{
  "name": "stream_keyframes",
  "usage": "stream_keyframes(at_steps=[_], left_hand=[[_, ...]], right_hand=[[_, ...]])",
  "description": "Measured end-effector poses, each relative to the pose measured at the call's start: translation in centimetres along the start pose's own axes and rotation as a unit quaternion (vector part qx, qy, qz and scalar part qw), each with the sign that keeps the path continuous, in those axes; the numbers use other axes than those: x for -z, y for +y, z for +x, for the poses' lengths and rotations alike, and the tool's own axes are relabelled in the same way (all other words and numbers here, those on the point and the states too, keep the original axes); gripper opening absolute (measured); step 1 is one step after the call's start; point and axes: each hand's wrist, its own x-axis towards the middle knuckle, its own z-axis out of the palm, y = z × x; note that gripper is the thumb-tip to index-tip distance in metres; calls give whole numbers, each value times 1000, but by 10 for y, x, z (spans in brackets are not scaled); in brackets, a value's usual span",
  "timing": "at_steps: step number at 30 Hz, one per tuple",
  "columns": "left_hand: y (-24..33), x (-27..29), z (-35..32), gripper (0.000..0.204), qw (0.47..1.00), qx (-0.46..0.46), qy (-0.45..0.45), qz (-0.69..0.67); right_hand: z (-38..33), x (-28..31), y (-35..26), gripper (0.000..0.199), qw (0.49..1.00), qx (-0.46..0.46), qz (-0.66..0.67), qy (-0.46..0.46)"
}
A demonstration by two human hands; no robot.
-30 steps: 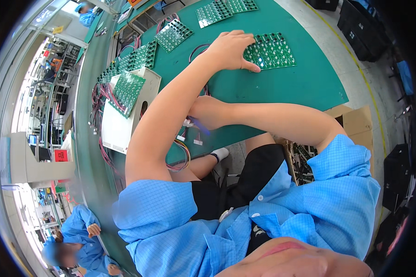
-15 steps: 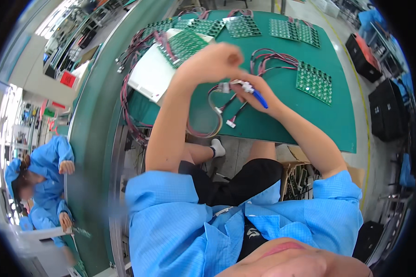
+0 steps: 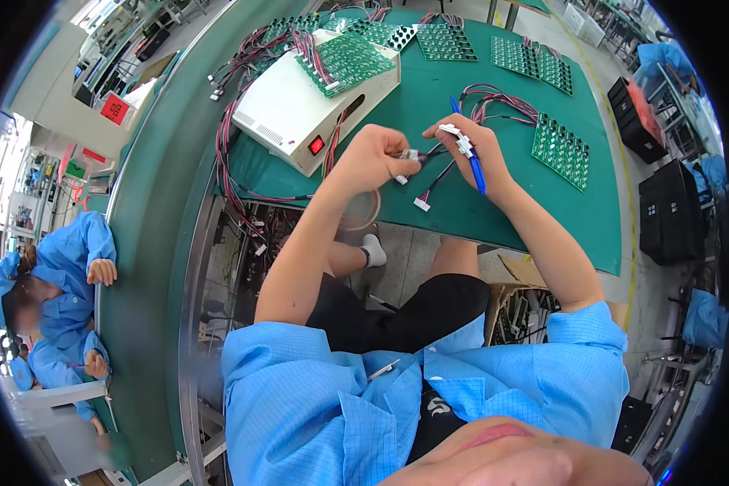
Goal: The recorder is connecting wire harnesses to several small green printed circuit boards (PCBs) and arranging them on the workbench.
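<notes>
Here, at the far left, a co-worker in a blue smock [image 3: 61,283] sits beside the long green bench edge, well apart from the work. Further right a cream-coloured box [image 3: 296,109] with a red switch on its front stands on the green mat [image 3: 462,202], and a green circuit board [image 3: 344,58] lies on its top with red and black wires [image 3: 231,138] trailing off its left side. Just right of the box, the left hand [image 3: 373,158] is closed, its fingertips pinching a small white connector [image 3: 411,154] at one end of a thin wire harness [image 3: 437,170] held above the mat. The harness runs across to the right hand [image 3: 470,150], whose fingers are curled around another white connector [image 3: 462,139] and a blue pen [image 3: 474,158] that lies along the palm. A loose end of the harness hangs down between the two hands to a third white plug [image 3: 421,204] near the mat's front edge. Right of the hands, a green board studded with small parts [image 3: 560,150] lies flat on the mat, and more such boards [image 3: 530,61] sit along the far side.
</notes>
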Motion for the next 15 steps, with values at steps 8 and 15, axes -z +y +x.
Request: stream_keyframes(at_steps=[8, 15], left_hand=[[27, -1, -10, 33, 992, 72, 58, -88], [20, -12, 4, 31, 970, 100, 55, -216]], right_hand=[[-2, -1, 3, 31, 992, 80, -98, -17], [-2, -2, -3, 24, 984, 93, -139, -62]])
